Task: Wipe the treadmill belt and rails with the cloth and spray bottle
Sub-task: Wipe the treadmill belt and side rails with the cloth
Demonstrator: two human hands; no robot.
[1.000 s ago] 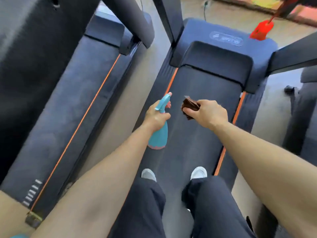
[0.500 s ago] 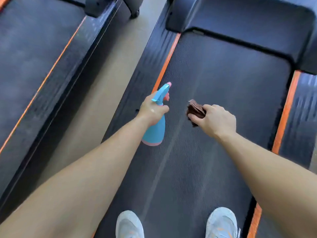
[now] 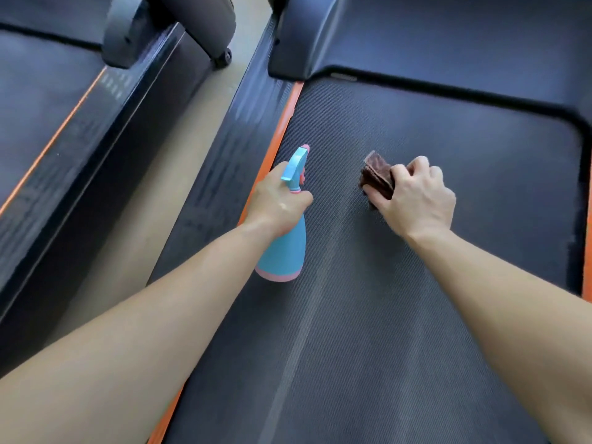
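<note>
1. The left hand [image 3: 277,203] has its grip closed around the neck of a blue spray bottle [image 3: 283,248] with a pink base. The nozzle [image 3: 299,155] points forward and slightly down over the treadmill belt [image 3: 416,283], close to the belt's left edge. That aim suits wetting the stretch of belt ahead of the hands; whether a finger is on the trigger cannot be told, as the hand hides it.

2. The right hand [image 3: 413,200] has its grip closed on a folded brown cloth [image 3: 378,177], pinched between thumb and fingers so that a thick wad sticks out in front. The folding probably gives a firm pad to press with. The cloth is just above or lightly on the belt; contact cannot be confirmed.

3. Bottle and cloth sit side by side, near each other but apart, bottle to the left. This pairing looks meant for spray-then-wipe without swapping tools.

4. The belt is dark and textured, with a pale streak running lengthwise down its middle. An orange strip [image 3: 282,123] marks its left edge, with the dark ribbed left rail [image 3: 237,129] beyond it. The motor cover [image 3: 416,43] closes off the far end.

5. My judgement: the work is at an early stage, aimed at the front part of the belt; the rails show no sign of being wiped yet.

6. A second treadmill [image 3: 48,107] lies to the left, across a strip of floor [image 3: 160,187].
</note>
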